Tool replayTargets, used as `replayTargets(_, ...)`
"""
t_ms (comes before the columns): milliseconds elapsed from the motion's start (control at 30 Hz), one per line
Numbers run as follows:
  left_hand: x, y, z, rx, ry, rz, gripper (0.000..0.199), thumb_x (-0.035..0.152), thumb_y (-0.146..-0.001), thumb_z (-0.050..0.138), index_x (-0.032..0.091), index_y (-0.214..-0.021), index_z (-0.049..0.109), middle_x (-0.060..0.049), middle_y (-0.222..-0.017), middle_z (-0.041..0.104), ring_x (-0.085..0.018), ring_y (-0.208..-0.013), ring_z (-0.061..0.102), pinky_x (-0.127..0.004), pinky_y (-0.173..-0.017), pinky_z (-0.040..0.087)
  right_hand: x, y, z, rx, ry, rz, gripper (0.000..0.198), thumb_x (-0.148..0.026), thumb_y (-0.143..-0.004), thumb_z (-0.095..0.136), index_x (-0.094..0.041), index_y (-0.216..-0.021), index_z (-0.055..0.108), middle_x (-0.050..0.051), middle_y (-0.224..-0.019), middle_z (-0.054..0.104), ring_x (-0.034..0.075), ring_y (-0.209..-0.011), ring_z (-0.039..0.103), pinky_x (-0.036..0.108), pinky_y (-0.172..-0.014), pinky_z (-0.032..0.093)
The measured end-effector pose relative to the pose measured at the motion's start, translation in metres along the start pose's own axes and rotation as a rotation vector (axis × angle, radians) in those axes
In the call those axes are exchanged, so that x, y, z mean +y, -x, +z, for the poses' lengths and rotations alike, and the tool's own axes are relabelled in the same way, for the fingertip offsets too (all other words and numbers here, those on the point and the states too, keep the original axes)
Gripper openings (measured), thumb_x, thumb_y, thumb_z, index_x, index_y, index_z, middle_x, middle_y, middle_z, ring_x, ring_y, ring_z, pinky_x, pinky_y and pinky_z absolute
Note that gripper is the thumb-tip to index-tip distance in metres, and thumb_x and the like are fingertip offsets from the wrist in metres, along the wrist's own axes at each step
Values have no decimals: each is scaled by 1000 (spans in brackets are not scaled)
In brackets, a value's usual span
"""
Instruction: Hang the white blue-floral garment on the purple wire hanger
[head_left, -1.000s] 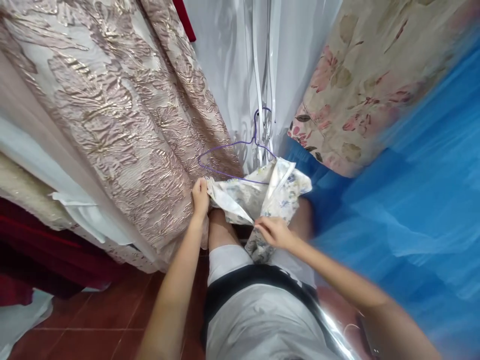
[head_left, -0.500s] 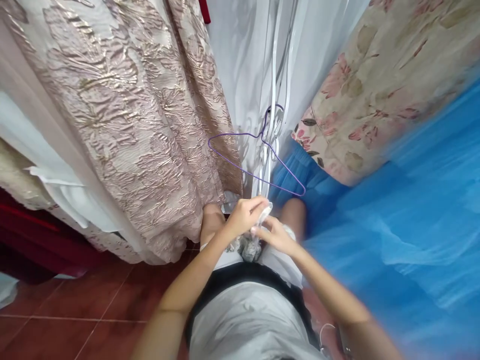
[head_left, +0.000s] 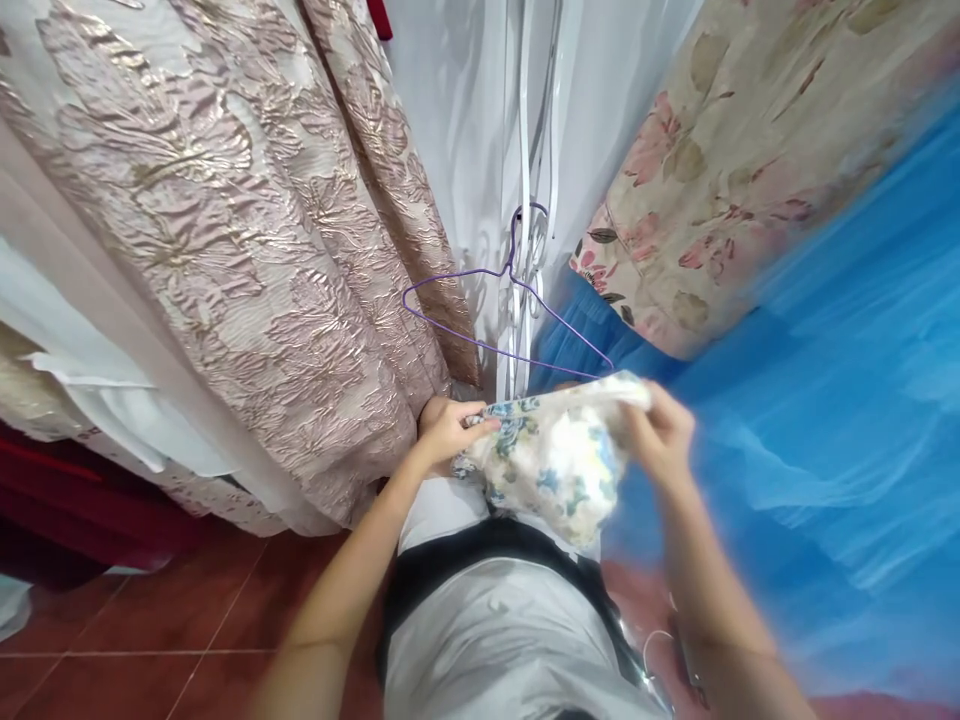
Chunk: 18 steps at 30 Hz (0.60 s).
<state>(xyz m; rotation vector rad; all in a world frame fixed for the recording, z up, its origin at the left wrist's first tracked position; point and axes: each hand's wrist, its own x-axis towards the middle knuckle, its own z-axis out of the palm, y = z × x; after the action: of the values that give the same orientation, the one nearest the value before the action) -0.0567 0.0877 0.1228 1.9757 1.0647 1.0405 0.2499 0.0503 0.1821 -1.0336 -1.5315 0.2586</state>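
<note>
The left hand (head_left: 450, 435) and right hand (head_left: 665, 432) pinch the cloth (head_left: 555, 465) at opposite ends, apparently to spread it, near the hanger (head_left: 480, 343)

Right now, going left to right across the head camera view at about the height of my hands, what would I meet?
Dark red fabric → pink textured fabric → your left hand → floral cloth → your right hand → blue fabric.
</note>
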Motion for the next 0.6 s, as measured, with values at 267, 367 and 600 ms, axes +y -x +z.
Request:
replayTargets(267, 21, -22, -69, 317, -345, 102, 20, 38, -85, 66, 19, -82, 71, -2, -77, 70, -17, -74, 60, -27, -72, 46, 81, -97, 17, 109, -254, 167, 17, -39, -75, 65, -22, -80, 63, -2, -76, 63, 16, -72, 57, 27, -70, 46)
replayTargets(367, 27, -25, -96, 395, -396, 103, 19, 35, -87, 62, 19, -89, 71, -3, -86, 72, -20, -81, 62, -29, -78, 48, 77, -127, 47, -102, -386, 289, 19, -39, -73, 67, -21, -76, 62, -2, -74, 65, 16, -72, 59, 26, -70, 47)
replayTargets(600, 13, -32, -149, 489, -525, 45, 24, 37, -92, 52, 19, -98, 67, -2, -89, 70, -18, -78, 58, -26, -75, 45, 28, -134, 86, -724, -643, 615, 15, -29, -83, 67, -17, -74, 66, 6, -71, 73, 21, -70, 70, 32, -69, 56)
